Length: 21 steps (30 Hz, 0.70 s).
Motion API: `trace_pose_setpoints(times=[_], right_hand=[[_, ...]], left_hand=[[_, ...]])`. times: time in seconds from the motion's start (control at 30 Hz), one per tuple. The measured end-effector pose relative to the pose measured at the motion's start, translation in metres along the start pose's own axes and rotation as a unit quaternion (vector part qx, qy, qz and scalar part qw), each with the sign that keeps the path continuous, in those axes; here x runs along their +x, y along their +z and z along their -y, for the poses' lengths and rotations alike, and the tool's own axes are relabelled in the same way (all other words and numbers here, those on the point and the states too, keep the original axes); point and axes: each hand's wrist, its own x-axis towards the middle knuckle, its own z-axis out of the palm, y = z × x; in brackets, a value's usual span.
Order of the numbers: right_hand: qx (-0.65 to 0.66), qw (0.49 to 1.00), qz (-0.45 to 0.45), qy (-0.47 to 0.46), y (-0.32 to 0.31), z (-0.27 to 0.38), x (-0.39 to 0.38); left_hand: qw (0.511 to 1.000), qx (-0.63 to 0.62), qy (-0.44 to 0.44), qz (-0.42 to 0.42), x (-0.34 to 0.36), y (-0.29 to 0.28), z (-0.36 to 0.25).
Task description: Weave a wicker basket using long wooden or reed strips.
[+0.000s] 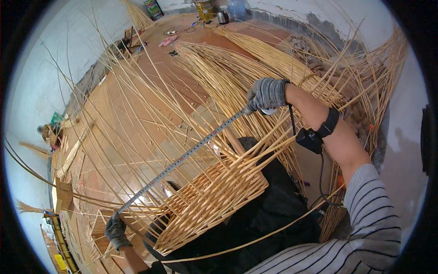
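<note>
A metal tape measure (183, 158) is stretched straight between my two hands, above a half-woven wicker basket (214, 199) on my lap. My left hand (117, 231), in a grey knitted glove, pinches the tape's lower left end. Farther off to the right, my right hand (267, 95), also gloved, is closed around the tape's case, which shows only in part under the fingers. Long upright willow rods (155, 132) fan out from the basket past the tape. A black cloth (273, 214) covers my lap under the basket.
Large bundles of willow rods (219, 68) lie on the floor ahead and to the right. A second wicker frame (98, 228) stands by my left hand. At the far wall are a kettle (222, 18), a yellow bucket (205, 10) and a blue water bottle (237, 9).
</note>
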Motion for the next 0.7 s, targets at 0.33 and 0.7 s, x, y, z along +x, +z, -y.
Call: trace_pose_setpoints(times=[0.33,0.7], right_hand=[[-0.156,0.985,-0.043,-0.056,0.003,0.007,-0.007],[0.011,0.972,0.046,-0.230,0.122,0.020,-0.121]], left_hand=[[0.986,-0.141,-0.083,0.029,-0.009,-0.009,-0.031],[0.932,-0.353,0.009,0.082,-0.082,-0.005,0.001]])
